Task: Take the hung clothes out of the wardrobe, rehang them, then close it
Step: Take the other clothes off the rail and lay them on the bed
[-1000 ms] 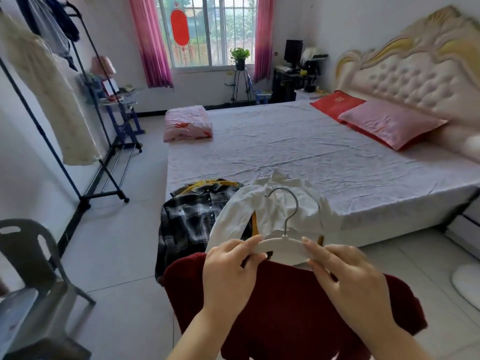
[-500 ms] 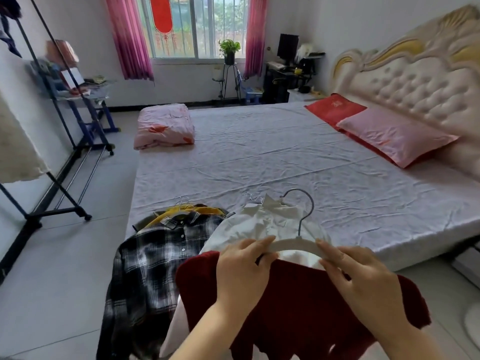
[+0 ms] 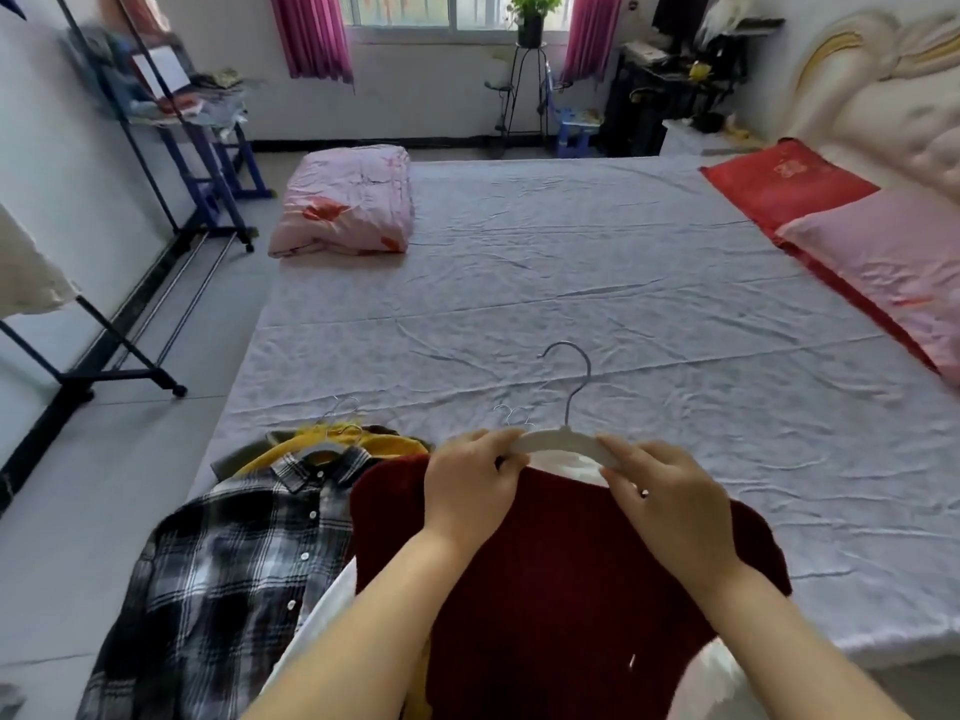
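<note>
Sweater (image 3: 545, 589) and hanger (image 3: 563, 441) now sit farther over bed (image 3: 571, 283) | left hand (image 3: 470, 491), right hand (image 3: 670, 506) each pinch hanger shoulders | I judge: take-out step | next: lower onto clothes pile (image 3: 223, 563), release

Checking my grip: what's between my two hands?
The middle of the white hanger with its metal hook, and below it the red sweater; head view.

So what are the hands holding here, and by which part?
The white hanger in the dark red sweater: left hand grips its left arm, right hand its right arm. The hook is free.
</note>
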